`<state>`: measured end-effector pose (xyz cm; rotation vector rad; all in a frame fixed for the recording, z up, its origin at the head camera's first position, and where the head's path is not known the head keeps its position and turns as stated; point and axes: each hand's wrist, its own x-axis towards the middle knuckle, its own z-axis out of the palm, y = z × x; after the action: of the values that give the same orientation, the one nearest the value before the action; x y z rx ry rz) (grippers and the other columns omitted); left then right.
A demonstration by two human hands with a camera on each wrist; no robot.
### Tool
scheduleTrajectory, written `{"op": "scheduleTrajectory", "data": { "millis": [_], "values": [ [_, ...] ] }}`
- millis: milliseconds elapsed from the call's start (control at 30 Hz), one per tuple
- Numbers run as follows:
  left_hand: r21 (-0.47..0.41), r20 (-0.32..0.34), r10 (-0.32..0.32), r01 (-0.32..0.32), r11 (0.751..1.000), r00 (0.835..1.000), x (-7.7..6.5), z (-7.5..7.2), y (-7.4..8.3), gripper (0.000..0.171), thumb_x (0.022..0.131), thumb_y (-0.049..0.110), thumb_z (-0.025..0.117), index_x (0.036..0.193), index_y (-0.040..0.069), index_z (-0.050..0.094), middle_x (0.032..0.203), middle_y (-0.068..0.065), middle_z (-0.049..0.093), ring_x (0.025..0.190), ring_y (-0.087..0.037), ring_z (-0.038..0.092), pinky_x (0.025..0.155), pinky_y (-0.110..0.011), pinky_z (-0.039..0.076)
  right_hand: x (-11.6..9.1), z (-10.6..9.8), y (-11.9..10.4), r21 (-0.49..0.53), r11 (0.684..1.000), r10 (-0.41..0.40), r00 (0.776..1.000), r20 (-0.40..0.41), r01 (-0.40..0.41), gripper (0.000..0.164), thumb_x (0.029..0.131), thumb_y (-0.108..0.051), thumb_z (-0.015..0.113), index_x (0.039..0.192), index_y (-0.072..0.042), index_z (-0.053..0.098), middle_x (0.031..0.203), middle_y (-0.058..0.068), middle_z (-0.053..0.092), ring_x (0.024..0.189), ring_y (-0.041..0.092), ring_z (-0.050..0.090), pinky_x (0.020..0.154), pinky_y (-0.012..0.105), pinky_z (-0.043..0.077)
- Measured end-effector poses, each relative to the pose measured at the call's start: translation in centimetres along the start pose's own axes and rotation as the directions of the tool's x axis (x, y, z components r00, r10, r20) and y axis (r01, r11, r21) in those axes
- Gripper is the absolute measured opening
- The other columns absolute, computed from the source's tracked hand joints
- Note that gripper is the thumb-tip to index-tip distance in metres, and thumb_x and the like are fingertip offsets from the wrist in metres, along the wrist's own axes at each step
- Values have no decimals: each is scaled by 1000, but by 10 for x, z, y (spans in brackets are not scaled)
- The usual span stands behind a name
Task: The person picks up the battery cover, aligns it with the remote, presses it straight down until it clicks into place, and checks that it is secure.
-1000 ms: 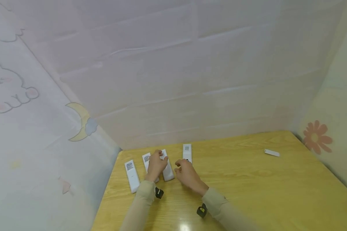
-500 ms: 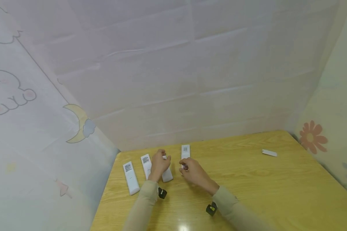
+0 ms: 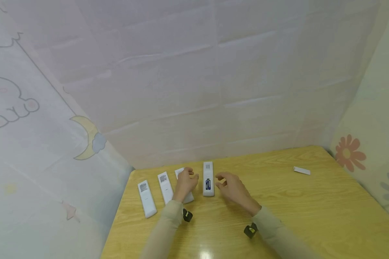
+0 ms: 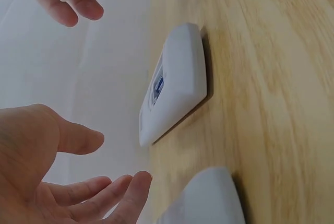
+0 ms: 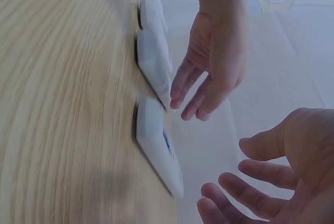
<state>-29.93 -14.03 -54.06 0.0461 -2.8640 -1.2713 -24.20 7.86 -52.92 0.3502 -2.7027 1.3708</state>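
A white remote control (image 3: 208, 169) lies back side up on the table, its battery compartment uncovered. Dark blue batteries (image 3: 208, 184) show inside it. My right hand (image 3: 236, 191) hovers just right of this remote, fingers bent loosely around nothing. On its other side, my left hand (image 3: 186, 185) is held over another white remote (image 3: 189, 198) and hides its middle. The left wrist view shows the left hand's thumb and fingers spread apart, apart from the uncovered remote (image 4: 182, 67). In the right wrist view the right hand (image 5: 292, 172) is likewise spread beside it.
Farther left lie two more white remotes, one in the middle (image 3: 165, 187) and one at the end (image 3: 147, 199), labels up. A small white battery cover (image 3: 302, 171) lies at the table's right. Printed cloth walls (image 3: 181, 90) rise behind the wooden table (image 3: 278, 216) and at its sides.
My right hand has drawn away to the right from the uncovered remote, bringing its batteries into sight. The left hand has shifted slightly right over the third remote.
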Motion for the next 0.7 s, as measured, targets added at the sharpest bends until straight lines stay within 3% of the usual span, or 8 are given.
{"op": "scheduleTrajectory", "data": {
  "millis": [233, 433, 700],
  "values": [
    [-39, 30, -4, 5, 999, 1000, 3, 13, 4, 48, 103, 25, 70, 141, -3, 60, 132, -17, 70, 115, -35, 71, 92, -47, 63, 0, -20, 20, -16, 1000, 14, 999, -41, -14, 32, 101, -14, 74, 131, -5, 72, 126, 19, 74, 91, 22, 73, 75, 38, 64],
    [-8, 77, -21, 22, 1000, 997, 10, 24, 6, 49, 104, 31, 68, 140, -1, 60, 131, -15, 71, 120, -34, 68, 100, -51, 59, 2, -39, 37, -36, 999, -2, 997, -75, -1, 34, 101, -13, 73, 133, -1, 70, 126, 22, 73, 92, 27, 74, 74, 39, 64],
    [12, 118, -74, 73, 997, 990, 21, 31, 8, 50, 105, 35, 67, 138, -2, 62, 132, -18, 70, 116, -31, 69, 97, -47, 61, 1, -68, 55, -74, 997, -6, 995, -97, -2, 36, 104, -14, 69, 136, 1, 67, 125, 23, 72, 96, 31, 74, 74, 42, 65]
  ]
}}
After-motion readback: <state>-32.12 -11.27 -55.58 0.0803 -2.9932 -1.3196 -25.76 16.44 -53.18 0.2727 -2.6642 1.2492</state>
